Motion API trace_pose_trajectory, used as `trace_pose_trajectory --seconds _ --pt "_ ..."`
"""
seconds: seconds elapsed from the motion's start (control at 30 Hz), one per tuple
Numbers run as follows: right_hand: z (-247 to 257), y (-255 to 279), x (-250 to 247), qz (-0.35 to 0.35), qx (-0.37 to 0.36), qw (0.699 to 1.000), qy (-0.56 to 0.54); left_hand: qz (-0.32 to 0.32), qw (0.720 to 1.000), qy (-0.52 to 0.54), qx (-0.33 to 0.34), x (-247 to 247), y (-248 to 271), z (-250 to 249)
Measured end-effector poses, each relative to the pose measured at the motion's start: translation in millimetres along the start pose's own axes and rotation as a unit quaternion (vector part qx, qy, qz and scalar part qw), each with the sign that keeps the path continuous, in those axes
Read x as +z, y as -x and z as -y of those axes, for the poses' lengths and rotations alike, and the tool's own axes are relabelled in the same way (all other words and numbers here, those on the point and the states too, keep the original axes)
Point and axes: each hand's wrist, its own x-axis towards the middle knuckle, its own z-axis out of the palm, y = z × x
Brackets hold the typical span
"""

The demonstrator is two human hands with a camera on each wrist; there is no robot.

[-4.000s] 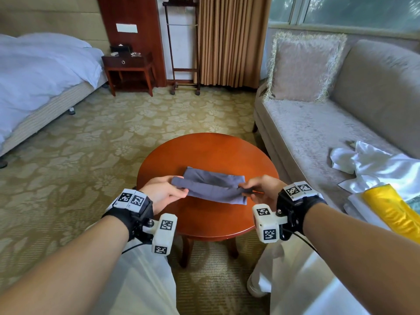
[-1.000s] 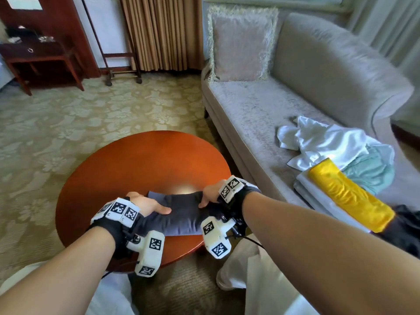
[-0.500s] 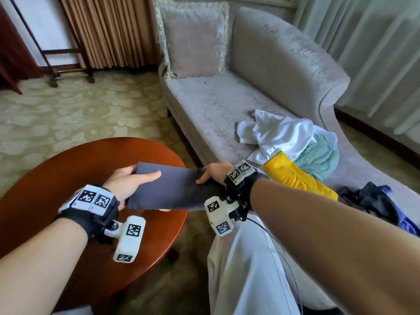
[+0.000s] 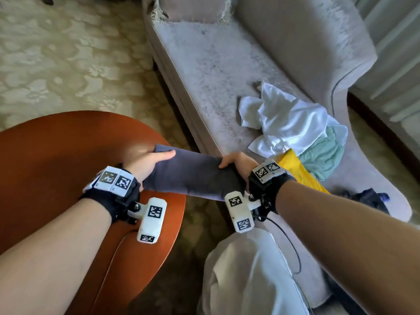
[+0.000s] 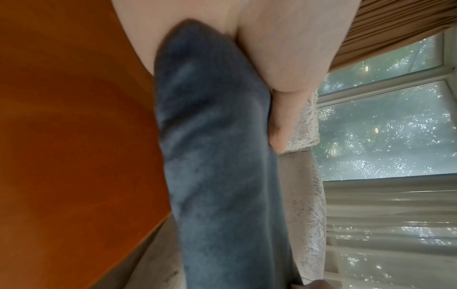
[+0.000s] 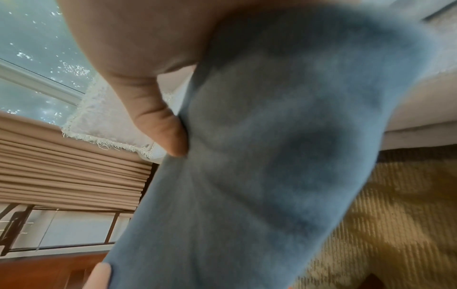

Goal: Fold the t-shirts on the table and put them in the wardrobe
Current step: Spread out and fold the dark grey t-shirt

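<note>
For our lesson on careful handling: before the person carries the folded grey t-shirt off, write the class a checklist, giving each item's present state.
1. Left hand grips one end of the folded grey t-shirt: ok.
2. Right hand grips the other end: ok.
3. T-shirt lifted off the round table: ok.
4. Fold holding, no loose flap: ok from above, underside cannot tell.
5. Wardrobe in sight: not ok.
6. Clothes on the sofa still unfolded: not ok.

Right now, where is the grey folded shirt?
In the head view, the grey folded shirt is held between left hand and right hand, off the round table's right edge.
</note>
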Motion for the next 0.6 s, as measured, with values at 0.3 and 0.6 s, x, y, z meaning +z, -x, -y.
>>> trace_pose_trajectory --seconds 0.3,0.6 --pt "-33.8 54.3 -72.0 -0.030 -0.093 0.995 -0.031 0.011 0.997 0.035 0.068 50.3 65.0 -20.9" --pt "-129.2 99.4 -192.3 -0.025 -0.046 0.998 -0.043 0.089 0.985 -0.087 0.120 162.9 145.1 -35.4"
